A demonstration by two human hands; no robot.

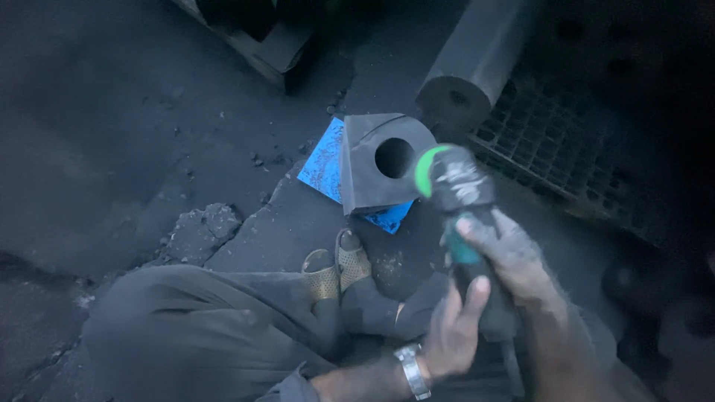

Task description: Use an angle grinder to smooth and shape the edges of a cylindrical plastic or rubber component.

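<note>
Two hands are clamped on a dark power tool (465, 223) with a green ring at its head: the right hand (514, 257) wraps the upper body, the left hand (454, 331), wristwatch (412, 370) showing, grips lower down. The tool's head sits just beside a grey block (365, 175) with a round hole, resting on a blue sheet (324, 167) on the floor. Sandalled feet (337, 269) lie near the block, and a thick cylinder (469, 67) lies behind it.

Matt dark metal block (376, 167), glossy blue sheet (324, 167), seemingly cracked concrete floor (201, 231).
</note>
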